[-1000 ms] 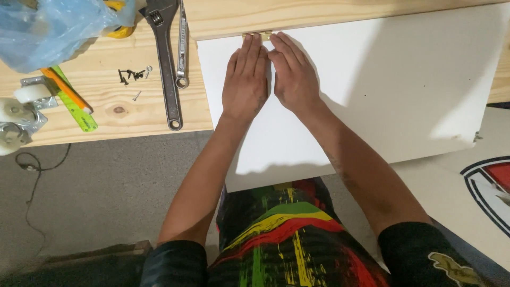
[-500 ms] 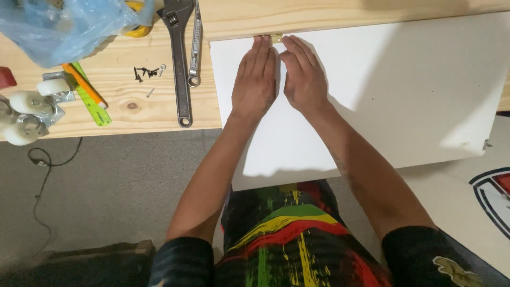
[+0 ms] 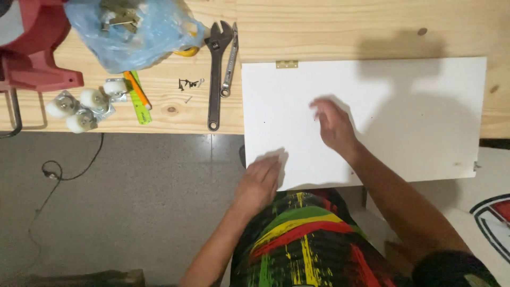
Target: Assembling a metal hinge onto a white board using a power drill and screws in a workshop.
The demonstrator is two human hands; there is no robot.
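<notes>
Pine workbench (image 3: pixel 372 26) — white panel (image 3: pixel 414 117) overhanging its edge; left hand (image 3: pixel 259 183) flat on the panel's corner, right hand (image 3: pixel 332 125) open, blurred, holding nothing.

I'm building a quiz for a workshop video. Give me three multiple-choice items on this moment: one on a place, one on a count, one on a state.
1. Where is the small brass hinge?
A. At the far edge of the white panel
B. Beside the casters
C. Under the blue bag

2. How many white caster wheels lie on the bench?
A. One
B. Three
C. Five

3. What is the left hand doing?
A. Gripping a wrench
B. Resting at the panel's near left corner
C. Holding the hinge

Answers: 1 A, the hinge sits on the panel's far edge near its left corner. 2 B, three wheels show left of the green ruler. 3 B, the hand lies open on that corner.
</notes>
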